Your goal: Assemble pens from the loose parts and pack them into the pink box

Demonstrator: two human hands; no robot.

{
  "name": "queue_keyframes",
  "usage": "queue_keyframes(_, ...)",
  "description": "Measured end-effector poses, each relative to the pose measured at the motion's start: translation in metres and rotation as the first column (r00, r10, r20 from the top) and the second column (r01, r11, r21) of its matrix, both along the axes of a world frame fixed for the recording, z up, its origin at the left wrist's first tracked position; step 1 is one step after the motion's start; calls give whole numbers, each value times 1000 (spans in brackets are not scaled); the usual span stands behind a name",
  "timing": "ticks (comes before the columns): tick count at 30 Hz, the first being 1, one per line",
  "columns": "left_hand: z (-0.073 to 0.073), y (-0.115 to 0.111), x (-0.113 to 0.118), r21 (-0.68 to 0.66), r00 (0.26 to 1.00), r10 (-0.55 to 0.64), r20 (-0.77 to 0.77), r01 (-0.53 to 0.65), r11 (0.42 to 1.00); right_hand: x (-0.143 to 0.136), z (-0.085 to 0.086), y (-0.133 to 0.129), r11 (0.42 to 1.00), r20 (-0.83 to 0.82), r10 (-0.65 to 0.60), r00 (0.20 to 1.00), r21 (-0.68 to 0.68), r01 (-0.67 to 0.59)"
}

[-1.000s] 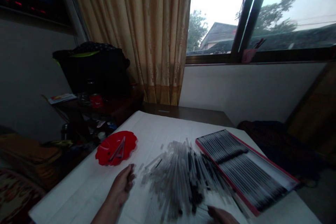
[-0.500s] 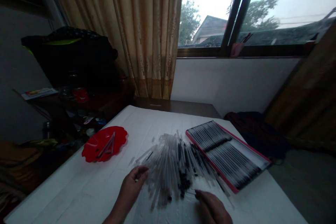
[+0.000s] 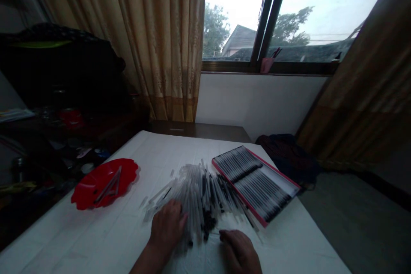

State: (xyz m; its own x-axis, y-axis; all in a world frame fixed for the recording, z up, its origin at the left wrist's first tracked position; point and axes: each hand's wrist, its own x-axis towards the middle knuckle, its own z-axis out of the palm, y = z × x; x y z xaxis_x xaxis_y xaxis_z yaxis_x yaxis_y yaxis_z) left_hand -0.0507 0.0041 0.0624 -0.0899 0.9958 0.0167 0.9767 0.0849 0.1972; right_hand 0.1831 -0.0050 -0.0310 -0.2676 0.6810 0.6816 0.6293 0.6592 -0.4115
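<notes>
By the tube pile (image 3: 193, 192), the left hand (image 3: 167, 223) covers its left edge, grip unclear; rightward, the right hand (image 3: 238, 248) pinches a thin rod (image 3: 215, 233).

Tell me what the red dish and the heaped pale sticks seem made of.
Red dish: probably smooth plastic, judging by its even colour and thin scalloped rim. 
Pale sticks: likely plastic, since they look whitish and translucent; blur leaves their finish open.

The table (image 3: 125, 231) is white, the scalloped dish (image 3: 83, 188) bright red. Loose tubes (image 3: 192, 192) are translucent whitish grey, among black pieces (image 3: 209, 221). The shallow tray (image 3: 278, 174) is red-rimmed, striped by grey-and-black pens (image 3: 263, 195). The curtain (image 3: 176, 43) is golden tan above a browner lower band; the cup (image 3: 266, 65) is pink.
</notes>
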Motion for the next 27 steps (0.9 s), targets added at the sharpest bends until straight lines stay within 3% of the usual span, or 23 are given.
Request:
queue_keyframes(7,20,-7,-15,-81,995,41,-94,-48,996,1,-4,0,995,25,13,1000,-99,-11)
queue_keyframes(10,17,-17,-33,-66,994,108,31,-106,992,0,-5,0,994,27,3,1000,-113,0)
queue_keyframes(13,3,-28,-50,-54,940,135,313,-124,991,0,-7,0,994,25,6,1000,-111,-3)
queue_keyframes(15,-12,-34,-56,-10,823,115,556,-132,991,0,-8,0,994,27,-3,1000,-110,6)
queue_keyframes(18,-31,-39,-53,9,566,127,815,-232,973,0,-9,-1,995,32,-15,999,-101,18)
queue_keyframes(21,-39,-43,-43,-69,370,180,911,-295,953,-2,-5,-2,995,16,-38,999,-95,39)
queue_keyframes(27,-31,-45,-35,-219,31,231,972,-221,950,-6,7,-6,993,-27,-93,995,-79,90)
